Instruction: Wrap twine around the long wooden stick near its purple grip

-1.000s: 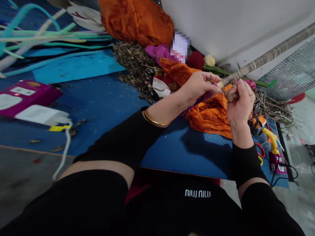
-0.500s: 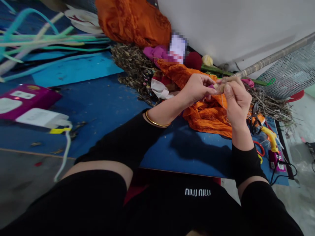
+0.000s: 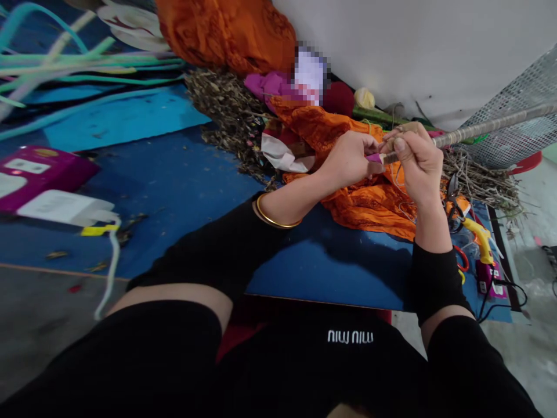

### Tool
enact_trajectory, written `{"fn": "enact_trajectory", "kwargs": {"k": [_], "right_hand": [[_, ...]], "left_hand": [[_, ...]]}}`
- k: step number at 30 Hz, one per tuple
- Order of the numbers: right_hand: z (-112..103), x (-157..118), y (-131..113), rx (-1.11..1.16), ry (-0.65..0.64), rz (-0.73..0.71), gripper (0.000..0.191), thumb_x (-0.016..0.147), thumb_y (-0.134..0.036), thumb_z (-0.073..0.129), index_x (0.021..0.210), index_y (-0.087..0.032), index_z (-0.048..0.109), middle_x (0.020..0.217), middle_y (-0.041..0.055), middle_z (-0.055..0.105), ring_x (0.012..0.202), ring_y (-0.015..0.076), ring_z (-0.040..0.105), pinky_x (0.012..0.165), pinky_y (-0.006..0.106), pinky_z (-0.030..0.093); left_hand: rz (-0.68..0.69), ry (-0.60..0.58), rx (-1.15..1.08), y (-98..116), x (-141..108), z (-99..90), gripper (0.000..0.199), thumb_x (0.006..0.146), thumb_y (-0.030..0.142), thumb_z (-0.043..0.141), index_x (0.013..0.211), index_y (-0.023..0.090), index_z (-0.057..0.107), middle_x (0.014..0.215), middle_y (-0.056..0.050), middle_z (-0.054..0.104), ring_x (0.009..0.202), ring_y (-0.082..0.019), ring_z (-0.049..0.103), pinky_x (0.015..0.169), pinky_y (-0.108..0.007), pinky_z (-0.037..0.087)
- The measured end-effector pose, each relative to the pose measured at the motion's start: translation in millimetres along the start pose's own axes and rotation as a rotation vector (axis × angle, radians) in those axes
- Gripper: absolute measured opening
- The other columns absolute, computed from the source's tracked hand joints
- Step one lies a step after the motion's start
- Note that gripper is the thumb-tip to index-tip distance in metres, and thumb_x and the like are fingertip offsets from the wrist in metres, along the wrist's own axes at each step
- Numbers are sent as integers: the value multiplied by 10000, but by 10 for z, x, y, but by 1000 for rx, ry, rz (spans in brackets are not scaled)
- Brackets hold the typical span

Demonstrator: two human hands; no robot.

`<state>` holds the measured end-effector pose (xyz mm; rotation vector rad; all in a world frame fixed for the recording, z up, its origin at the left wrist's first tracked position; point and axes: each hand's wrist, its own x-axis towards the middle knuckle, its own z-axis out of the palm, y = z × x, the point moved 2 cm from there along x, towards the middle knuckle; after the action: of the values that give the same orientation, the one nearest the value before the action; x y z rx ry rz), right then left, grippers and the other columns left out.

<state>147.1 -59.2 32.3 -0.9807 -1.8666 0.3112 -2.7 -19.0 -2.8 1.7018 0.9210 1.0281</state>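
A long, thin brownish-grey wrapped stick (image 3: 487, 126) runs from the right edge to both hands. My right hand (image 3: 418, 159) is closed round it near its left end, thumb pressed on top. Thin string (image 3: 397, 177) hangs below these fingers. My left hand (image 3: 351, 158), a gold bangle at its wrist, pinches a small purple piece (image 3: 373, 157) at the stick's end. Whether that piece is cloth or tape I cannot tell. Orange patterned cloth (image 3: 369, 209) lies crumpled beneath both hands.
Dry plant matter (image 3: 226, 116) and a bundle of twigs (image 3: 483, 180) flank the cloth on the blue table (image 3: 174, 174). A yellow glue gun (image 3: 481, 238) and pruning shears (image 3: 453, 203) lie at right. A purple power strip (image 3: 52, 168) and foam-like coloured strips (image 3: 100, 64) are at left.
The stick's far part has swung down, and it now lies closer to level. My right hand has turned slightly round it. The whole view has shifted a little.
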Motion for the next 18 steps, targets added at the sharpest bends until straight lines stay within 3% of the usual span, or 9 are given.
{"fn": "enact_trajectory", "kwargs": {"k": [5,9,13,18], "right_hand": [[-11,11,159,-36,38,36,439,1001,-659,520,808,-305,692,936,44,674,976,234,633,945,457,561],[-31,12,224,-38,81,88,488,1026,-652,478,797,-270,676,922,46,685,921,211,648,887,417,555],[-56,6,215,-46,73,158,479,1036,-621,480,757,-265,640,891,47,679,890,214,641,871,410,545],[-80,-7,270,-51,48,189,434,1040,-564,512,775,-251,651,849,30,647,885,205,633,897,404,548]], "left_hand": [[127,62,260,7,-58,59,65,707,168,724,751,200,688,759,-24,743,795,-219,688,710,-295,495],[141,72,448,24,-127,139,214,776,227,698,986,204,736,930,-55,799,890,-269,740,801,-335,535],[193,79,664,27,-187,199,371,844,244,660,1211,200,685,964,-60,807,875,-269,762,794,-330,552],[304,69,793,-8,-211,235,413,900,257,636,1309,201,659,969,-60,815,846,-241,763,756,-296,545]]}}
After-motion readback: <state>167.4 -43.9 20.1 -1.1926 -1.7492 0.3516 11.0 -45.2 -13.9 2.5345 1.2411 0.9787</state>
